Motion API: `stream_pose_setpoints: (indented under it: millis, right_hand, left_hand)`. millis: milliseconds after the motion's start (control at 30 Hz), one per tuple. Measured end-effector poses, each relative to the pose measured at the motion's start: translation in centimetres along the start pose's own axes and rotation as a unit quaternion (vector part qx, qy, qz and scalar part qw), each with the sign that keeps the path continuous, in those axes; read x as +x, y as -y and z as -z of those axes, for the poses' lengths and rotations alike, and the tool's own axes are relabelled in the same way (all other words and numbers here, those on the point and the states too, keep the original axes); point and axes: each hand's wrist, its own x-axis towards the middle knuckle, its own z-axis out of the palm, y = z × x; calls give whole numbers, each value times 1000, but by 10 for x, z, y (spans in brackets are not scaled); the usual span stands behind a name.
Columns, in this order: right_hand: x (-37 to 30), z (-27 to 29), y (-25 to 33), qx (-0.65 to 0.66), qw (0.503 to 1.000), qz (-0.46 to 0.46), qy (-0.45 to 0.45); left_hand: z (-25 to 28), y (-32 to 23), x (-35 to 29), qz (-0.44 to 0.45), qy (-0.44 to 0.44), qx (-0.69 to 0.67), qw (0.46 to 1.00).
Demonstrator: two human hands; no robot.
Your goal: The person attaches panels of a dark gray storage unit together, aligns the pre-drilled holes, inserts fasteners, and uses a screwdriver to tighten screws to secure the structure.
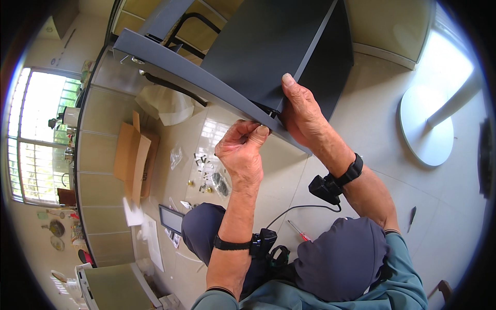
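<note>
A dark grey furniture panel unit (258,46) stands in front of me, with a long grey rail (191,77) running across its near edge. My left hand (240,157) is closed in a pinch against the lower side of this rail; whatever lies between thumb and forefinger is too small to make out. Just to the right, my right hand (305,116) grips the corner where panel and rail meet. Its thumb points up along the panel, while its fingers are hidden behind the edge. A small dark gap shows in the joint between both hands.
Small metal fittings (201,160) and plastic bags lie on the tiled floor at left, near an open cardboard box (137,160). A red-handled screwdriver (298,231) rests by my knee. A round white pedestal base (421,132) stands at right. A cable links my two wrist devices.
</note>
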Motion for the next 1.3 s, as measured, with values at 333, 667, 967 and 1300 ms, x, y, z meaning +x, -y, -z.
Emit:
stream_pose_setpoints:
  millis: [333,667,967,1300]
  right_hand:
    - [0,0,-3,5,1000,0,8]
    - [-1,-1,-3,12,1000,4,4]
    - [0,-1,-7,7,1000,13,-14]
    - [1,-2,-7,-20,1000,11,-4]
  left_hand:
    - [-2,-5,1,-19,12,31,999]
    - [-2,5,-5,-126,-21,180,975]
    - [-7,6,-4,-135,-36,130,982]
    - [-2,10,1,-131,-26,112,985]
